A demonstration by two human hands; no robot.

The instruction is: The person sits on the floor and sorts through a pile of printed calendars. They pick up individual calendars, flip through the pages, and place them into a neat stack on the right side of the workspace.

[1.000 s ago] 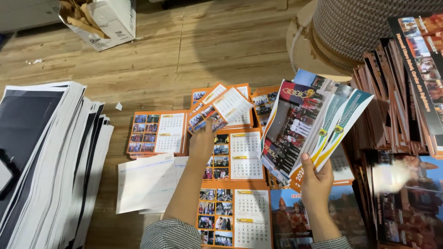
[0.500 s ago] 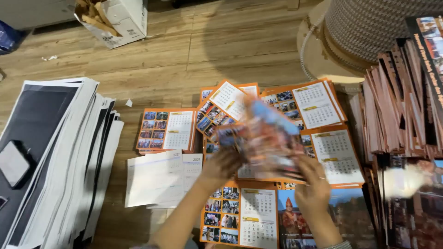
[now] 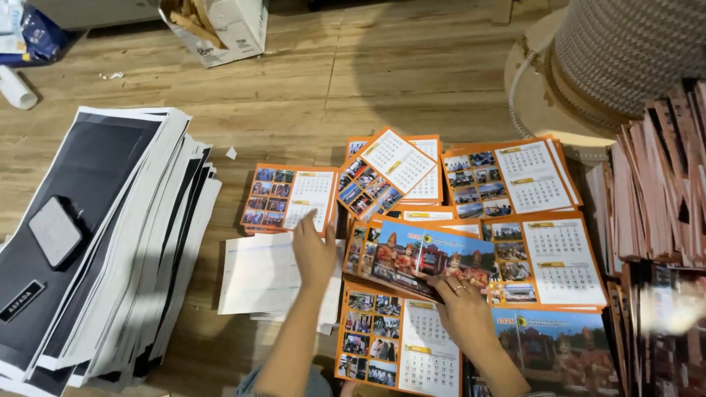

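A cardboard box (image 3: pixel 220 26) sits beyond a black-and-white sheet stack (image 3: pixel 103 242).

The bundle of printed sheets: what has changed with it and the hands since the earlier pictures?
The bundle came down from its raised, fanned position at the right and now lies flat over the calendar piles, squared together. The right hand now presses on its near edge; the left hand has moved to its left side. The black-and-white stack and box stayed put.
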